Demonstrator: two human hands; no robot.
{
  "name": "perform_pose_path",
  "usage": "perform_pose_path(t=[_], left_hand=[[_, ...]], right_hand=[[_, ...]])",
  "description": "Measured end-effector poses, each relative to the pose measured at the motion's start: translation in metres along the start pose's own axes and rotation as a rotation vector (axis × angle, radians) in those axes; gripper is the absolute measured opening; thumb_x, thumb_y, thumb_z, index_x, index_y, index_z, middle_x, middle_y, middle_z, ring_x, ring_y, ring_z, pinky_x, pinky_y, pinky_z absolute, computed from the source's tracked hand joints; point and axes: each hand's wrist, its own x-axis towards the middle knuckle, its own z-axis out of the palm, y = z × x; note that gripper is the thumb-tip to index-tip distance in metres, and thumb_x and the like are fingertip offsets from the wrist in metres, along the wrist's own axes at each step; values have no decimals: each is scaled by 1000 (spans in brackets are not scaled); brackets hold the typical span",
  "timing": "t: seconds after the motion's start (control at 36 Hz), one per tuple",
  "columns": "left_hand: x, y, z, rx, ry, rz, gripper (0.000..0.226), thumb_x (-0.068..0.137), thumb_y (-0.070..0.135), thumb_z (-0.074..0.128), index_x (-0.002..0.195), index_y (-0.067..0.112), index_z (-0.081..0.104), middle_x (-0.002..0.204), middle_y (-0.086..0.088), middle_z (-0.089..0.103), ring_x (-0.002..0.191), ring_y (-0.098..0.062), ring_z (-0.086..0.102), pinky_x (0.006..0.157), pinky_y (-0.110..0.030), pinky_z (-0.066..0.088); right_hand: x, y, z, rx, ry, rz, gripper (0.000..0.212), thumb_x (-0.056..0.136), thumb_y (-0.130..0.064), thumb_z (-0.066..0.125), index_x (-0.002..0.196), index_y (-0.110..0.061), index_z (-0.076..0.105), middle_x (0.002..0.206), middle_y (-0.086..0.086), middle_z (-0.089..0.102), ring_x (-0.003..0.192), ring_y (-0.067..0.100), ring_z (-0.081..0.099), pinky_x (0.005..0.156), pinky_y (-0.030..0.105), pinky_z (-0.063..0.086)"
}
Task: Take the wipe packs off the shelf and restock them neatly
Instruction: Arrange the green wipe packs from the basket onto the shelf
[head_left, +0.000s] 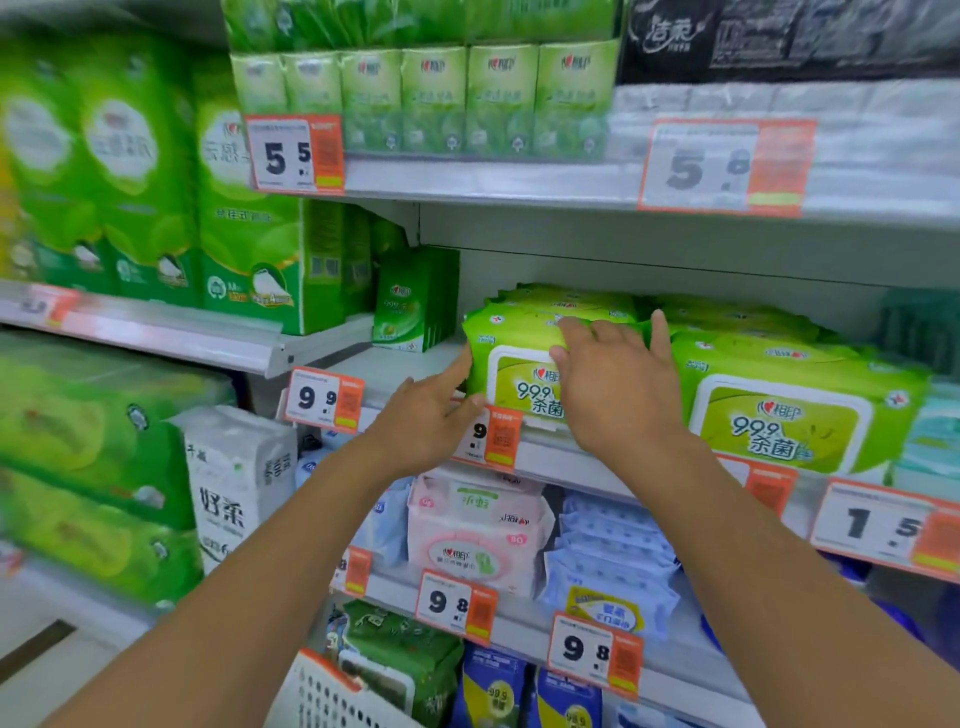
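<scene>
At six o'clock a white perforated basket (332, 696) pokes into view. Above it, the left hand (426, 421) touches the left end of the green wipe pack (519, 364) with straight fingers, while the right hand (618, 384) lies spread over its front and top edge. This pack stands on the middle shelf (561, 462); a second green wipe pack (789, 410) stands just beside it at three o'clock.
</scene>
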Motion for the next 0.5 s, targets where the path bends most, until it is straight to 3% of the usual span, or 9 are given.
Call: perform_pose_path(t=[0.06, 0.11, 0.14, 0.19, 0.25, 0.31, 0.36, 0.42, 0.5], left_hand=[[-10, -2, -5, -7, -23, -29, 59, 103, 34, 46, 156, 29, 19, 147, -6, 51, 129, -28, 52, 111, -34, 35], [-28, -5, -9, -3, 91, 1, 56, 102, 33, 50, 153, 20, 32, 149, -10, 48, 134, -28, 47, 112, -34, 34], [-39, -10, -9, 17, 208, 32, 52, 100, 33, 52, 148, 15, 43, 144, -11, 53, 132, -27, 49, 110, -35, 36], [-68, -20, -4, 48, 414, 47, 38, 96, 32, 53, 126, 10, 62, 116, -9, 68, 109, -24, 61, 92, -33, 47], [-107, -35, 7, 93, 412, -53, 26, 93, 30, 53, 106, 11, 65, 88, -1, 68, 86, -21, 64, 72, -32, 47], [-152, -61, 24, 209, 122, -200, 21, 90, 30, 55, 99, 14, 65, 85, -3, 67, 84, -23, 64, 70, -32, 45], [-201, -91, 43, 342, -322, -364, 27, 90, 31, 63, 113, 16, 65, 111, -9, 68, 106, -27, 62, 86, -33, 46], [-254, -113, 59, 441, -722, -485, 49, 91, 37, 66, 133, 15, 55, 133, -11, 59, 122, -29, 54, 101, -34, 43], [-310, -134, 75, 502, -968, -565, 61, 92, 41, 65, 143, 12, 47, 143, -11, 50, 129, -31, 49, 106, -40, 41]], right_hand=[[-7, -4, 5, 56, 94, -2, 50, 105, -30, 34, 153, -17, 31, 145, 12, 48, 141, 30, 36, 123, 51, 3], [-21, -18, 9, 144, 268, -60, 52, 98, -20, 45, 148, -8, 40, 146, 17, 48, 141, 33, 37, 122, 52, 12], [-33, -29, 11, 204, 358, -138, 49, 96, -18, 47, 143, -5, 47, 143, 19, 50, 138, 35, 41, 120, 51, 18], [-66, -59, 17, 356, 414, -316, 39, 93, -18, 51, 129, -4, 57, 133, 19, 56, 125, 37, 51, 111, 47, 34], [-103, -92, 28, 552, 213, -398, 30, 93, -22, 51, 118, -9, 60, 119, 13, 62, 107, 34, 58, 92, 42, 46], [-143, -122, 47, 661, -160, -408, 24, 94, -28, 50, 112, -16, 60, 108, 7, 65, 96, 31, 61, 80, 42, 50], [-181, -143, 77, 649, -621, -413, 25, 95, -29, 57, 115, -15, 62, 108, 8, 67, 100, 31, 63, 79, 38, 51], [-224, -158, 108, 549, -1023, -437, 36, 94, -31, 64, 122, -8, 61, 117, 11, 64, 109, 31, 59, 85, 36, 49], [-284, -170, 142, 530, -1269, -340, 51, 90, -40, 70, 124, -4, 58, 124, 10, 61, 109, 30, 58, 85, 36, 48]])
